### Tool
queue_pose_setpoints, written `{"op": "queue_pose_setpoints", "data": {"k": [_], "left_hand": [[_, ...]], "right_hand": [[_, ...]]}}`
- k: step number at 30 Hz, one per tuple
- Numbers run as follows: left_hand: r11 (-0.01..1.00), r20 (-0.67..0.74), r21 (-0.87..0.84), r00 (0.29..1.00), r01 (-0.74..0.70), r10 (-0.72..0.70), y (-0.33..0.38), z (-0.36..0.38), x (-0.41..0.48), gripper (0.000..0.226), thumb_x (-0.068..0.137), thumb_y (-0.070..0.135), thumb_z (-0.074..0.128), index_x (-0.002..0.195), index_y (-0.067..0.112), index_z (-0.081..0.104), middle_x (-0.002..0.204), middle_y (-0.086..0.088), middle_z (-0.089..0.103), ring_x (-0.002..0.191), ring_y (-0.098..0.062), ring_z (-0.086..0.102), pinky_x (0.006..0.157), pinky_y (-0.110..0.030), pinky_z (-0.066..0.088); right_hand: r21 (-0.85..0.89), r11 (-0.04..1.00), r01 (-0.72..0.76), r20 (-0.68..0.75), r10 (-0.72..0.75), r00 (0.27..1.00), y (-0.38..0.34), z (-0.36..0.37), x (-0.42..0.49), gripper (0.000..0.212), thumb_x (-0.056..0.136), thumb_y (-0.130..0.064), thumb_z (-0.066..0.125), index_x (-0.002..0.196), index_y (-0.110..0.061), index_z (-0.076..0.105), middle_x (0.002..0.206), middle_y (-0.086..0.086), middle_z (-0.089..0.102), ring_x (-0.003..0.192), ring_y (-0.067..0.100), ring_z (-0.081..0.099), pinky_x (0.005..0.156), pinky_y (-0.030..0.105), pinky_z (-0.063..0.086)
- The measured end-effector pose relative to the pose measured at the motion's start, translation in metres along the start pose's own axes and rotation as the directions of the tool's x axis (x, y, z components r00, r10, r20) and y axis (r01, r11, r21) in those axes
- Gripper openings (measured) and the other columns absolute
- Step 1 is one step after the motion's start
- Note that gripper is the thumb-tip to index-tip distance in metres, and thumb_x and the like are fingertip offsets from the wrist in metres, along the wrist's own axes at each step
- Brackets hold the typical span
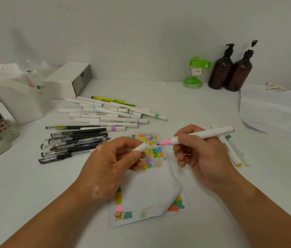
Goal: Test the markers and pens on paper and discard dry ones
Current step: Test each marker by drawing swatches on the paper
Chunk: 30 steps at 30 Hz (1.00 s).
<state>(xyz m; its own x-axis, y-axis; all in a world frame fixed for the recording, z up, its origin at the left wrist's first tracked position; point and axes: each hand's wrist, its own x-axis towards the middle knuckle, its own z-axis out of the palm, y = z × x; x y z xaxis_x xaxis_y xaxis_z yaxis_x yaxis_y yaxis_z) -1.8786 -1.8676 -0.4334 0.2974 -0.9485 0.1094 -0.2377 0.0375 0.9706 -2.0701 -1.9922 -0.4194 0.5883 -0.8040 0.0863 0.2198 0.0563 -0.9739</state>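
Uncapping a pink marker over the paper.
The right hand (202, 154) is gripping the marker (198, 136); the left hand (112, 163) is pinching its cap (140, 148) above the paper (152, 185), mid-table.

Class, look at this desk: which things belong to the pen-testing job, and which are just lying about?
Part of the job: pink marker in right hand; cap in left hand; test paper; marker pile; black pens.

Lying about: brown pump bottles; green container; white box.
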Motion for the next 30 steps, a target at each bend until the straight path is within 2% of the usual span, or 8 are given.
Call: {"op": "queue_pose_setpoints", "data": {"k": [7,10,15,21,26,28,30], "left_hand": [[0.996,0.023,0.09,1.0,-0.009,0.007,0.001,0.001,-0.002,0.026,0.085,0.038,0.061,0.108,0.036,0.071,0.087,0.009,0.077,0.08,-0.009,0.073,0.073,-0.016,0.056],[0.996,0.04,0.085,0.999,-0.021,0.018,0.003,0.004,-0.004,0.026,0.084,0.038,0.061,0.108,0.035,0.072,0.082,0.009,0.076,0.075,-0.007,0.072,0.071,-0.015,0.055],[0.997,0.042,0.036,0.997,-0.062,0.06,0.006,0.01,-0.007,0.019,0.096,0.017,0.059,0.105,0.026,0.073,0.079,0.004,0.075,0.07,-0.012,0.072,0.068,-0.016,0.054],[0.997,0.072,0.045,0.996,-0.064,0.06,0.004,0.005,-0.006,0.019,0.096,0.018,0.058,0.101,0.027,0.074,0.082,0.001,0.075,0.07,-0.015,0.071,0.069,-0.021,0.056],[0.987,0.086,0.135,0.993,-0.087,0.076,0.003,0.0,-0.003,0.022,0.091,0.041,0.054,0.104,0.038,0.071,0.077,0.004,0.072,0.072,-0.011,0.068,0.071,-0.019,0.053],[0.986,0.047,0.137,0.995,-0.09,0.084,0.002,-0.002,0.0,0.018,0.095,0.036,0.056,0.103,0.037,0.072,0.075,0.004,0.071,0.071,-0.009,0.066,0.069,-0.014,0.049],[0.996,-0.014,0.072,0.999,-0.048,0.049,0.001,-0.005,0.002,0.018,0.098,0.025,0.058,0.1,0.034,0.073,0.077,0.003,0.072,0.07,-0.007,0.067,0.069,-0.013,0.049]], "right_hand": [[-0.08,0.996,0.04,0.058,-0.035,0.998,0.002,0.0,-0.002,0.005,0.08,-0.016,0.069,0.081,-0.014,0.074,0.069,0.011,0.067,0.054,0.018,0.058,0.047,0.025,0.048],[-0.152,0.987,0.05,0.123,-0.031,0.992,0.006,0.006,-0.006,0.013,0.077,-0.025,0.073,0.085,-0.015,0.075,0.071,0.01,0.069,0.056,0.018,0.06,0.05,0.026,0.049],[-0.137,0.989,0.055,0.146,-0.035,0.989,0.005,0.013,-0.009,0.018,0.077,-0.028,0.074,0.089,-0.015,0.075,0.073,0.01,0.069,0.06,0.018,0.063,0.054,0.026,0.052],[-0.191,0.98,0.062,0.171,-0.029,0.985,0.004,0.016,-0.012,0.014,0.082,-0.026,0.074,0.092,-0.017,0.076,0.073,0.006,0.071,0.065,0.018,0.068,0.06,0.025,0.055],[-0.234,0.968,0.086,0.16,-0.049,0.986,0.004,0.017,-0.011,0.025,0.078,-0.034,0.076,0.096,-0.017,0.076,0.071,0.004,0.07,0.063,0.019,0.065,0.06,0.027,0.053],[-0.21,0.973,0.094,0.177,-0.056,0.983,0.0,0.013,-0.009,0.03,0.077,-0.038,0.078,0.099,-0.017,0.078,0.074,0.007,0.07,0.063,0.021,0.062,0.058,0.031,0.051],[-0.08,0.996,0.042,0.214,-0.024,0.977,-0.007,0.006,-0.007,0.046,0.073,-0.051,0.081,0.104,-0.017,0.078,0.08,0.012,0.07,0.063,0.02,0.06,0.055,0.03,0.049]]}}
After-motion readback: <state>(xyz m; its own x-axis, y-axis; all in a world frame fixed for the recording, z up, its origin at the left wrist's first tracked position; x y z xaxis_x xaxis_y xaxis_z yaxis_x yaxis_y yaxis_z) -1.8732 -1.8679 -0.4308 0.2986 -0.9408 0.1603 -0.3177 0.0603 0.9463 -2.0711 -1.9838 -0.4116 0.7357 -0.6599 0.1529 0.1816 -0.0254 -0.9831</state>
